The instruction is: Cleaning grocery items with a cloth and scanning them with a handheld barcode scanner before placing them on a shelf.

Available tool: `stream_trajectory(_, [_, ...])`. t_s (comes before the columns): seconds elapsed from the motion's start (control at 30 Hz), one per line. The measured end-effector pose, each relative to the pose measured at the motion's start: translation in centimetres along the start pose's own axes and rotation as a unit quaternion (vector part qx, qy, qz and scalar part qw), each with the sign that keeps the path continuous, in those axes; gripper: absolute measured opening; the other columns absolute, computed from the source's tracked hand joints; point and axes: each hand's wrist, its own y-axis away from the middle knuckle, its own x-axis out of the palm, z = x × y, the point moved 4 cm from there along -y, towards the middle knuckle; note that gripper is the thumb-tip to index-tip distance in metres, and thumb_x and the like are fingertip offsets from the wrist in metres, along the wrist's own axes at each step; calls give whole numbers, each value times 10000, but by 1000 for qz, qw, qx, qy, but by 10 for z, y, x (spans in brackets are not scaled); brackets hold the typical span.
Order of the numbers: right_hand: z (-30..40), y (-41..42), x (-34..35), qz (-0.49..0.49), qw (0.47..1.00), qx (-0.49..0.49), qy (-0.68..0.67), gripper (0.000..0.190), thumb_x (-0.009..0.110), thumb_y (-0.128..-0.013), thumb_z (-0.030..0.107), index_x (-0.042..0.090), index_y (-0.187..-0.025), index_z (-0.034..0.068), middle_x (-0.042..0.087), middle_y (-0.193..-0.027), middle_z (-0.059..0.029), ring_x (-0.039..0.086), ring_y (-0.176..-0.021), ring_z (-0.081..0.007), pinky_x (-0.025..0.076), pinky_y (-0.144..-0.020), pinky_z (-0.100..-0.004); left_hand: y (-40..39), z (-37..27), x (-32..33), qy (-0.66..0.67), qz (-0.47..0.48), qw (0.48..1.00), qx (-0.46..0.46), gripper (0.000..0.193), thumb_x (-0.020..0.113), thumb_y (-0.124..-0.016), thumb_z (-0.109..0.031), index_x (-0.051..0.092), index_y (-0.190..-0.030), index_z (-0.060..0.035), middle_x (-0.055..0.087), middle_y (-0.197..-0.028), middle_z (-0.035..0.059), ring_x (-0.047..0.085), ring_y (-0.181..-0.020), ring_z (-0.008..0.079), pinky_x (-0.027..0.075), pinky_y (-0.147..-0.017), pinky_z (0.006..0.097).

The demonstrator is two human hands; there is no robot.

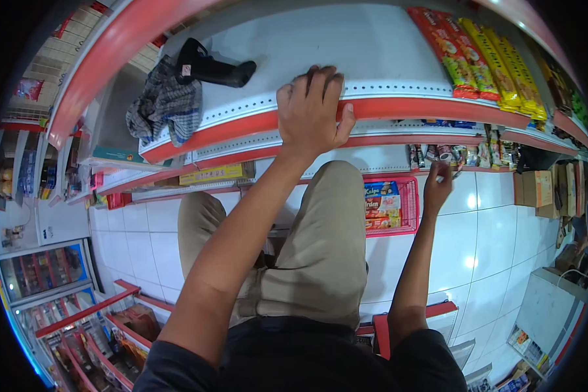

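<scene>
My left hand [313, 108] rests on the red front edge of a white metal shelf [372, 54], its fingers bent over the perforated rim and its thumb on the red strip. My right hand [440, 186] is beside a lower shelf with small packets [446, 153]; its fingers are curled, and whether it pinches a packet cannot be told. Between my knee and my right arm, a pink plastic basket [416, 208] with several snack packs stands on the tiled floor. On the upper shelf lie a black handheld device [215, 66] and a checked grey cloth [166, 105], which hangs over the edge.
Red and yellow biscuit packs [504, 63] lie at the upper shelf's right end. A yellow carton [211, 174] is on a lower shelf at left. Cardboard boxes [536, 188] stand at right. Behind me are more racks [93, 313], with a glass-door cooler [44, 269] at far left.
</scene>
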Motion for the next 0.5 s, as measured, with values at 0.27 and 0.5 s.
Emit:
stream_trajectory(0.27, [-326,162,10,292,926,135,199,566,756,-704,198,540,-1182,-16,632,-1061,-231,620,-988,-372,499,-840,-439,1,-7,13,-17,-48,999,14,383,521,-749,-350,625,-1034,-115,614,-1097,1,535,-879,187,299,-805,355])
stream_trajectory(0.5, [-342,177,31,323,857,394,75,804,757,-659,173,351,-1314,-56,619,-1097,-249,612,-1027,-388,507,-882,-422,5,-1,18,-31,-57,998,20,396,537,-705,-378,639,-1002,-137,609,-1079,-5,520,-880,176,288,-801,362])
